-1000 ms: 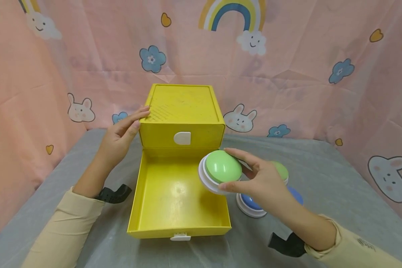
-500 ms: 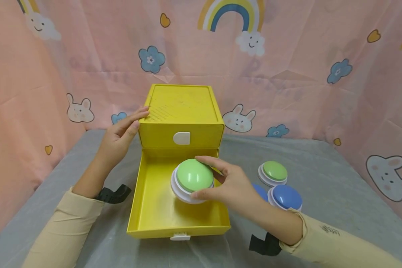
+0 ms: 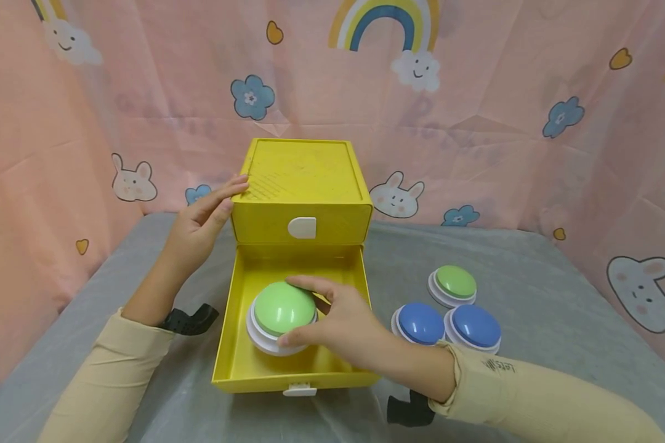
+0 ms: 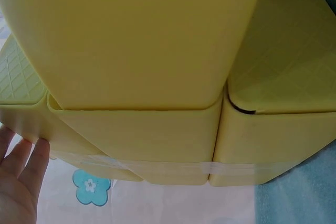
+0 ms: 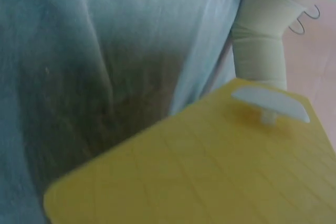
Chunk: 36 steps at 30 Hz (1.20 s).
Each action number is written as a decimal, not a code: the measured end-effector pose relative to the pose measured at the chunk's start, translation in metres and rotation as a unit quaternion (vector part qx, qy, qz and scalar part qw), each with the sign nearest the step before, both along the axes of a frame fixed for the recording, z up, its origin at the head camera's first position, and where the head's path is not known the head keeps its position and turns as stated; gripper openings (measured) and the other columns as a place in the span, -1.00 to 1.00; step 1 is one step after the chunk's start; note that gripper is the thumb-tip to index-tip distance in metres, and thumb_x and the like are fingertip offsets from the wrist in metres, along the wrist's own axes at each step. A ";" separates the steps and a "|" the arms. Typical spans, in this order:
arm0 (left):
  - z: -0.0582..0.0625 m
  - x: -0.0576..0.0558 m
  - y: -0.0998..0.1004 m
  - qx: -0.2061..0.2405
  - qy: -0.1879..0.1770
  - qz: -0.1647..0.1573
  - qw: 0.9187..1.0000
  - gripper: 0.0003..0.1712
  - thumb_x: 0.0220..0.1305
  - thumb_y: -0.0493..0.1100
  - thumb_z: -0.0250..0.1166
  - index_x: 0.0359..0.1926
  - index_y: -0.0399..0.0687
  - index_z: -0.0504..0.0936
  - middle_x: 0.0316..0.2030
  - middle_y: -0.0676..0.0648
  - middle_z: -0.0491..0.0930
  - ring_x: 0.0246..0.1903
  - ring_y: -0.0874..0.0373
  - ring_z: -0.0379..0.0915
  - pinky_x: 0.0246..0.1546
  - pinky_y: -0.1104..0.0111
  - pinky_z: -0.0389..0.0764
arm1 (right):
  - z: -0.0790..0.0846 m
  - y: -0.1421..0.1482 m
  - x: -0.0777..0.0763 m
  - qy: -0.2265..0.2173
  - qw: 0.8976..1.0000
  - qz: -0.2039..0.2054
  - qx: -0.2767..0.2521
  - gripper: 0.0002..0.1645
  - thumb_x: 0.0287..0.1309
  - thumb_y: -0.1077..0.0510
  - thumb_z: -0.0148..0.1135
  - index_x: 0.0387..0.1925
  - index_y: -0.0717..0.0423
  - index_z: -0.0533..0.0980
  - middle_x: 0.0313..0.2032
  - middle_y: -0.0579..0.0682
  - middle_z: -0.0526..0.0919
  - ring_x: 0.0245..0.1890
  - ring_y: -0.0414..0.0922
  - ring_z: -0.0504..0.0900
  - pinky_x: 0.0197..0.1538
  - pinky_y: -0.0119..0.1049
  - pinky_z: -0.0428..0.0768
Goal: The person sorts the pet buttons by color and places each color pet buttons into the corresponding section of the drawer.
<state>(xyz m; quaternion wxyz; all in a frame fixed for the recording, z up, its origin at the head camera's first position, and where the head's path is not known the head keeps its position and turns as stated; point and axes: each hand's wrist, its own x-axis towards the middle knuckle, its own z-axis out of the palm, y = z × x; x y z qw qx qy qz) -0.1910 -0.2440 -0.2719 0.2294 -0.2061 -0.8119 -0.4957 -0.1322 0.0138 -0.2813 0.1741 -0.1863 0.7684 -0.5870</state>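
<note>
A green push button with a white round base is in my right hand, thumb and fingers gripping its right side. It is over the pulled-out lower drawer of a two-tier yellow drawer box. My left hand rests on the upper tier's left side, fingertips at the top edge. The left wrist view shows that hand's fingers fairly straight along the yellow wall. In the right wrist view the drawer's front and its white handle show, while hand and button are out of sight.
Right of the drawer, a smaller-looking green button and two blue buttons sit on the grey cloth. A pink printed curtain surrounds the table on the back and sides.
My right hand has carried the green button leftward and down, from the drawer's right rim to over its left-middle part. The other buttons came into fuller view. My left hand stayed put.
</note>
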 end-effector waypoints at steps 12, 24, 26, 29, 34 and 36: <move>0.000 0.000 0.000 0.002 0.002 -0.004 1.000 -0.56 0.58 -0.15 -0.05 0.35 -0.09 0.47 0.45 -0.03 0.34 0.50 0.27 0.11 0.38 0.62 0.27 | -0.004 -0.014 -0.005 -0.039 0.999 0.009 0.036 -0.10 -0.23 0.33 0.61 0.27 0.02 0.52 0.33 0.02 0.50 0.41 0.05 0.40 0.40 -0.08 0.46; -0.001 0.000 -0.001 -0.006 0.005 0.000 1.000 -0.56 0.58 -0.14 -0.05 0.35 -0.07 0.48 0.45 -0.01 0.33 0.49 0.28 0.12 0.37 0.64 0.28 | -0.010 -0.019 -0.009 -0.012 0.994 0.072 0.079 -0.08 -0.28 0.31 0.65 0.26 0.08 0.52 0.28 -0.02 0.56 0.27 -0.06 0.53 0.18 -0.31 0.62; -0.001 -0.001 -0.001 -0.004 0.005 -0.001 1.000 -0.56 0.58 -0.14 -0.05 0.35 -0.07 0.48 0.45 -0.01 0.33 0.49 0.28 0.12 0.36 0.64 0.29 | -0.010 -0.020 -0.009 -0.006 0.993 0.077 0.085 -0.08 -0.28 0.30 0.65 0.26 0.08 0.52 0.28 -0.02 0.56 0.27 -0.06 0.53 0.17 -0.32 0.62; -0.001 0.000 -0.001 -0.002 0.004 -0.001 1.000 -0.56 0.58 -0.14 -0.05 0.35 -0.09 0.48 0.45 -0.02 0.33 0.49 0.27 0.12 0.37 0.64 0.28 | -0.010 -0.021 -0.010 0.001 0.992 0.083 0.092 -0.07 -0.28 0.30 0.66 0.26 0.09 0.52 0.28 -0.02 0.56 0.28 -0.06 0.52 0.17 -0.31 0.62; -0.001 0.000 -0.001 0.000 0.005 -0.005 1.000 -0.56 0.58 -0.15 -0.05 0.35 -0.10 0.48 0.45 -0.03 0.33 0.49 0.28 0.12 0.37 0.63 0.27 | -0.011 -0.023 -0.010 0.020 0.990 0.095 0.104 -0.05 -0.29 0.28 0.67 0.27 0.11 0.51 0.27 -0.03 0.57 0.24 -0.10 0.54 0.21 -0.30 0.60; -0.001 0.000 -0.001 0.001 0.006 -0.008 1.000 -0.56 0.58 -0.15 -0.05 0.35 -0.10 0.48 0.45 -0.03 0.33 0.49 0.29 0.12 0.37 0.63 0.27 | -0.011 -0.024 -0.010 0.035 0.988 0.103 0.113 -0.04 -0.29 0.26 0.68 0.28 0.11 0.50 0.26 -0.04 0.57 0.22 -0.11 0.54 0.24 -0.27 0.58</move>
